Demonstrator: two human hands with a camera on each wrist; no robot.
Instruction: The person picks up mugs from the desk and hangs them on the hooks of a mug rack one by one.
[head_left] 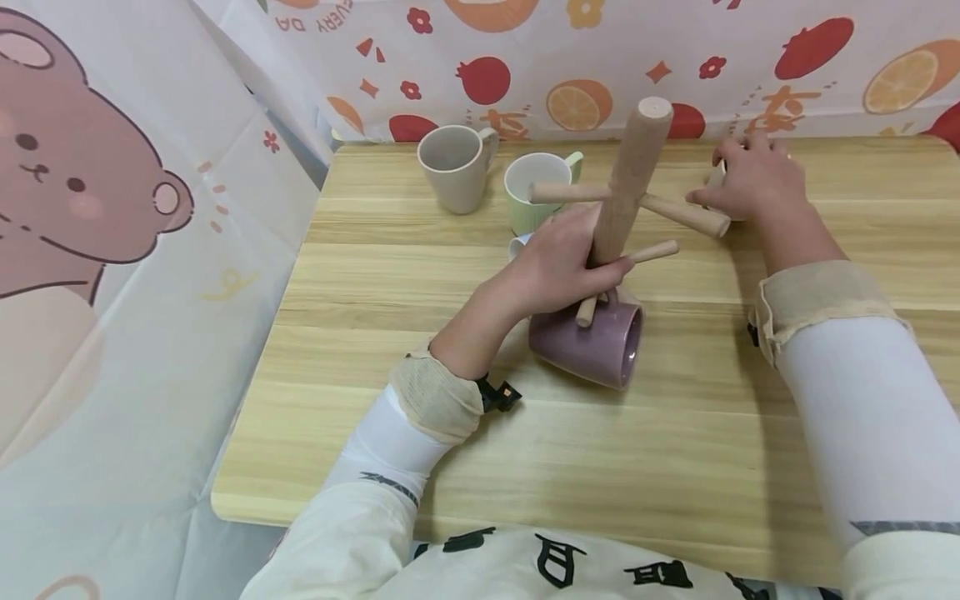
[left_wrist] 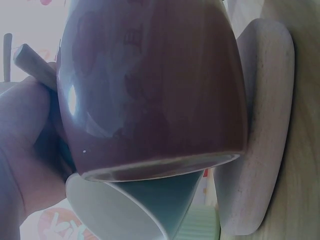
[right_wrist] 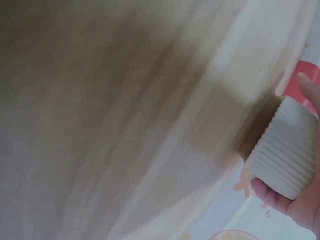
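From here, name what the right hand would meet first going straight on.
Past the ribbed cup it holds, the right hand would probably meet the fruit-print cloth behind the table; depth is unclear.

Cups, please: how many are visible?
5: beige cup and green cup, back; purple cup and teal cup, by left hand; ribbed cup, in right hand. Others may hide.

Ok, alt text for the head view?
A person's left hand grips a wooden mug tree with a purple mug hanging on it, while the right hand holds a mostly hidden pale cup. A beige mug and a green mug stand on the table.
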